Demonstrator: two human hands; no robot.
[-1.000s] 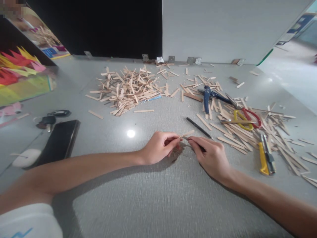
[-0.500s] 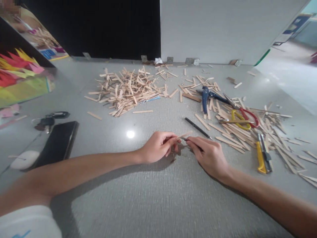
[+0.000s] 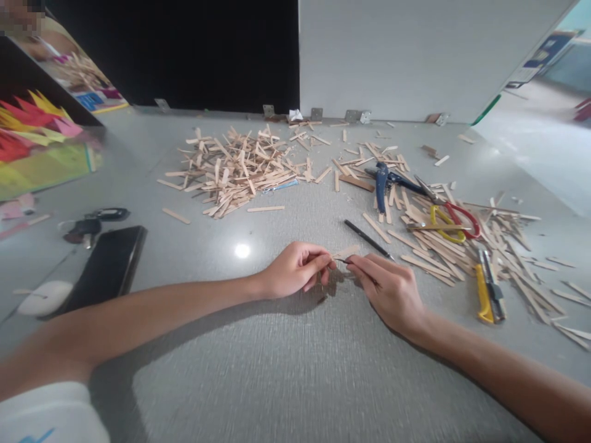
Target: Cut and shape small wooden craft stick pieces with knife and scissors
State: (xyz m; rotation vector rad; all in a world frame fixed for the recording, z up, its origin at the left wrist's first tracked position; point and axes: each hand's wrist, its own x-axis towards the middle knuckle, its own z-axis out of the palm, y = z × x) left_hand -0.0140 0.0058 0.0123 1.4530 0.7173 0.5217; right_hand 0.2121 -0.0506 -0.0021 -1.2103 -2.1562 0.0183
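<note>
Well in from the grey table's [image 3: 277,369] far edge, the left hand [image 3: 293,272] clamps its fingers on 1 thin, pale wooden stick [image 3: 348,251], likely for steadiness. The right hand [image 3: 392,285] pinches 1 slim, dark piece [image 3: 342,261] beside it.

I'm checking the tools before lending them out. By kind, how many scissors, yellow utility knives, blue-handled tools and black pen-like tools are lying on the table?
Scissors: 1
Yellow utility knife: 1
Blue-handled tool: 1
Black pen-like tool: 1
Total: 4
</note>
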